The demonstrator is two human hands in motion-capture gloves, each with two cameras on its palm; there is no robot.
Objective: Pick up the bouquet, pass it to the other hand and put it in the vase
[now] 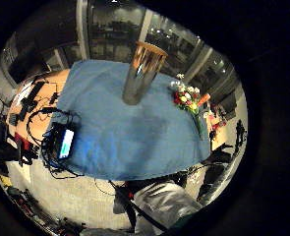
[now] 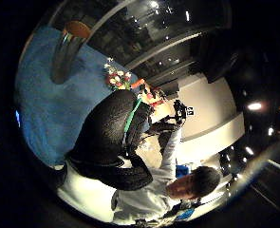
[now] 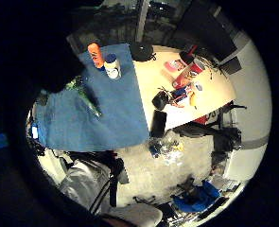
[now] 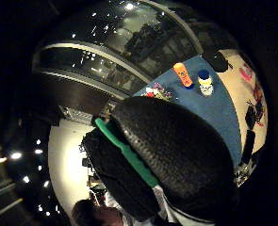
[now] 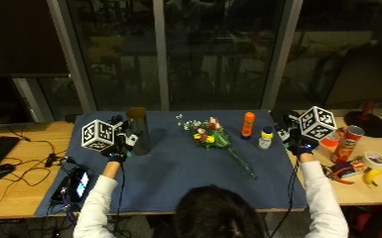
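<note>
The bouquet (image 5: 210, 135), with red, yellow and white flowers, lies on the blue cloth (image 5: 177, 173); its green stems point toward the person. A tall dark metal vase (image 5: 138, 131) stands upright at the cloth's back left. My left hand (image 5: 116, 149) hovers just left of the vase and holds nothing. Over the cloth's right edge my right hand (image 5: 299, 145) hovers, also holding nothing. The left palm views look down on the vase (image 1: 142, 73) and bouquet (image 1: 188, 98). The bouquet (image 3: 84, 97) shows below the right palm, beside a gloved finger (image 4: 176, 155).
An orange bottle (image 5: 248, 124) and a small white bottle with a blue cap (image 5: 265, 137) stand right of the flowers. A red can (image 5: 351, 141), tape roll (image 5: 375, 159) and banana (image 5: 374, 176) lie at the far right. A phone (image 5: 78, 181) and cables sit at the left.
</note>
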